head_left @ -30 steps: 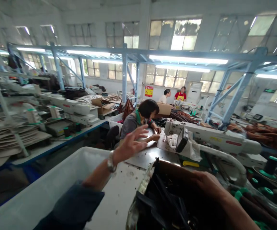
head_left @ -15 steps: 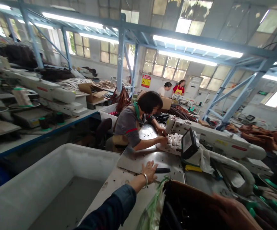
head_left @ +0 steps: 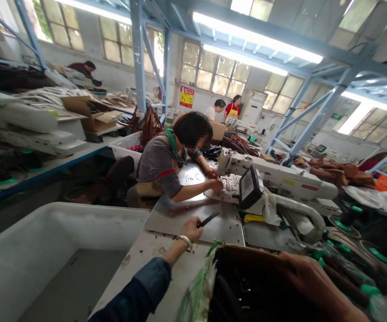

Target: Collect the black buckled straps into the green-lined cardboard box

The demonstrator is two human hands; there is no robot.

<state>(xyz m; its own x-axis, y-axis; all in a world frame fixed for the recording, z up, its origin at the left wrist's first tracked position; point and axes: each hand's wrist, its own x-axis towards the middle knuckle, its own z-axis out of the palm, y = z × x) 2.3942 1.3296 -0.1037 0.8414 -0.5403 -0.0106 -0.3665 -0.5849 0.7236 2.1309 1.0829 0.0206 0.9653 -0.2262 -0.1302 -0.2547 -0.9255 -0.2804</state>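
Observation:
My left hand, with a bangle on its wrist, is closed around one end of a short black strip. The strip tilts up over the metal worktop; its exact kind is unclear. My right hand grips the upper right rim of a cardboard box, fingers partly hidden over the edge. Dark pieces lie inside the box, hard to make out in the shadow. Green and clear plastic wrap hangs at the box's left side.
A co-worker bends over a sewing machine with a screen just ahead. A large white bin stands on the left. Thread cones crowd the right side. Blue steel posts rise behind.
My left hand has gone from spread fingers beside the black strip to holding it, with the strip lifted at an angle. My right hand, blurred before, now shows on the box rim. The view has shifted right.

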